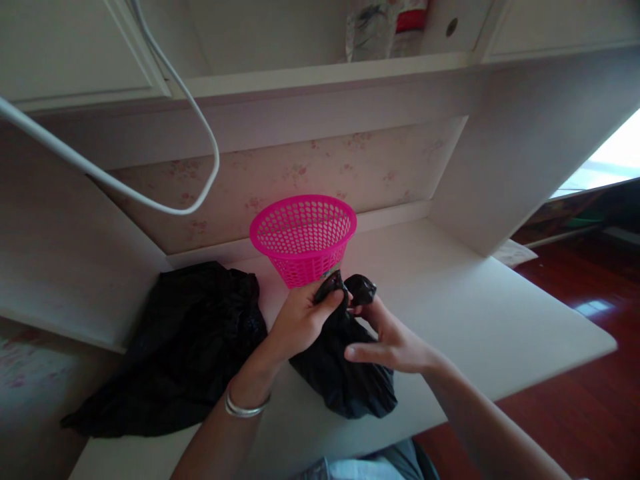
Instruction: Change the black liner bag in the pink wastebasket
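My left hand (305,320) is closed on the gathered top of a black plastic bag (345,373), its thumb pressed over the bunched film. The bag's body hangs below, over the front of the white desk. My right hand (395,340) is at the bag's other side, thumb stretched away from the fingers. A loose black end of the bag sticks up by its fingertips, which are partly hidden behind the plastic. Just beyond my hands stands a pink mesh basket (305,257), upright. To the left lies another black plastic bag (185,347), crumpled and spread out.
The white desk (450,300) has a side panel at each end and an open shelf (300,80) above. A white cable (200,133) loops down at upper left. Clear packaging (370,30) sits on the shelf. Reddish floor (590,387) shows at right.
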The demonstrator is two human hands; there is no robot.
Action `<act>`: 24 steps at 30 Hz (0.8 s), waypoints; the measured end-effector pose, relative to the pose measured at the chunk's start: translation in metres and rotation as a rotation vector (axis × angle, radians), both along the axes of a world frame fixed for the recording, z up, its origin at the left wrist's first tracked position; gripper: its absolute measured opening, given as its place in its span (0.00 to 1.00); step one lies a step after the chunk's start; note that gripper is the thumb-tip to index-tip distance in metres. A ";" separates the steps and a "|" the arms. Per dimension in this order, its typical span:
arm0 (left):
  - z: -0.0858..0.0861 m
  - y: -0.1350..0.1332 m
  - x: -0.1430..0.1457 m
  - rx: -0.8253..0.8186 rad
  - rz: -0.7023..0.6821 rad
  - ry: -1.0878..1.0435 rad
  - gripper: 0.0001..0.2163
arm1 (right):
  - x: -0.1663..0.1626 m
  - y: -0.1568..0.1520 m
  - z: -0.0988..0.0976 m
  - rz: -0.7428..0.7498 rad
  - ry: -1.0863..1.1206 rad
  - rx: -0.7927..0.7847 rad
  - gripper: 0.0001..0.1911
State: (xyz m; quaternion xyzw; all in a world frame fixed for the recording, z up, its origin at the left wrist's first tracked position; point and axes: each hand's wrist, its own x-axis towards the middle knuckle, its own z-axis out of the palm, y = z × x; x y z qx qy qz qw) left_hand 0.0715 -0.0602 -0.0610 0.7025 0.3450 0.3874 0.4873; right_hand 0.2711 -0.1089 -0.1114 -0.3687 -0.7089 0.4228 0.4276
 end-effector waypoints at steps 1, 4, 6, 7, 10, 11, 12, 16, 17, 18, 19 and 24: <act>0.002 0.000 0.006 0.016 0.004 -0.002 0.12 | -0.001 -0.005 -0.003 -0.019 -0.066 -0.002 0.27; 0.004 0.001 0.027 -0.001 -0.014 -0.031 0.12 | -0.003 -0.014 -0.012 -0.255 -0.085 -0.004 0.26; 0.004 0.000 0.042 -0.022 -0.065 -0.051 0.12 | -0.001 -0.015 -0.016 -0.436 -0.050 -0.022 0.22; 0.004 -0.001 0.049 -0.016 -0.088 -0.051 0.11 | 0.001 -0.014 -0.017 -0.489 -0.051 -0.015 0.18; 0.001 -0.010 0.062 0.079 -0.106 -0.041 0.08 | 0.015 -0.013 -0.017 -0.554 -0.088 0.083 0.09; -0.001 -0.016 0.063 0.121 -0.102 -0.038 0.08 | 0.021 -0.013 -0.017 -0.586 -0.096 0.124 0.08; -0.005 -0.023 0.062 0.155 -0.099 -0.032 0.10 | 0.028 -0.013 -0.017 -0.623 -0.107 0.150 0.08; -0.037 -0.057 0.041 0.172 -0.045 0.044 0.29 | 0.062 -0.006 -0.021 -0.731 -0.208 0.129 0.11; -0.049 -0.066 0.033 0.139 -0.040 0.054 0.31 | 0.072 -0.003 -0.023 -0.769 -0.225 0.113 0.12; -0.062 -0.073 0.025 0.078 -0.043 0.063 0.30 | 0.082 0.002 -0.024 -0.816 -0.235 0.098 0.13; -0.075 -0.079 0.016 0.002 -0.041 0.076 0.27 | 0.091 0.007 -0.026 -0.871 -0.242 0.084 0.14; -0.134 -0.101 -0.023 -0.309 0.065 0.161 0.15 | 0.137 0.038 -0.027 -1.021 -0.276 0.040 0.18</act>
